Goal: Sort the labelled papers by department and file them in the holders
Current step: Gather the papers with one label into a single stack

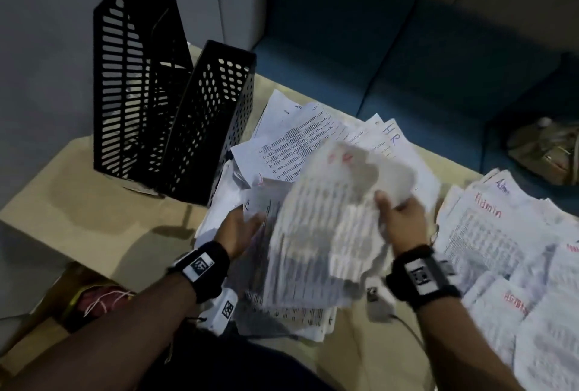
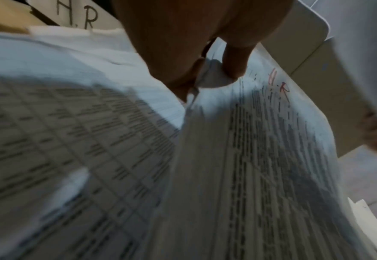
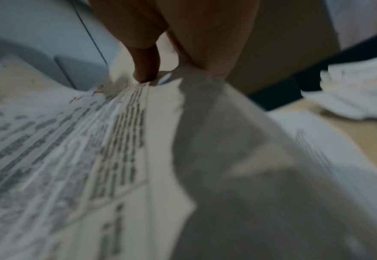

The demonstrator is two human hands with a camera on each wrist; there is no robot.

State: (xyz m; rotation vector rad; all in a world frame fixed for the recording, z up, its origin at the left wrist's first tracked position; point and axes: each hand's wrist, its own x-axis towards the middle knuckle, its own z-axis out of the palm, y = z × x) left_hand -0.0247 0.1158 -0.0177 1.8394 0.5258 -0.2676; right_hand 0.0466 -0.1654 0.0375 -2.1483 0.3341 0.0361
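Two black file holders stand at the table's back left, a slotted one (image 1: 131, 77) and a perforated one (image 1: 213, 114). A loose pile of papers marked HR (image 1: 307, 136) lies in the middle. A pile marked Admin (image 1: 488, 227) spreads out on the right. My right hand (image 1: 394, 205) (image 3: 167, 70) pinches the top corner of a blurred printed sheet (image 1: 329, 227) (image 3: 71, 140) lifted over the middle pile. My left hand (image 1: 247, 224) (image 2: 205, 73) pinches the edge of a sheet with H.R in red (image 2: 272, 140).
The beige table (image 1: 94, 202) has bare room in front of the holders. A blue sofa (image 1: 407, 45) runs behind it, with a bag (image 1: 545, 152) at the far right. A cardboard box (image 1: 94, 299) sits low at the left.
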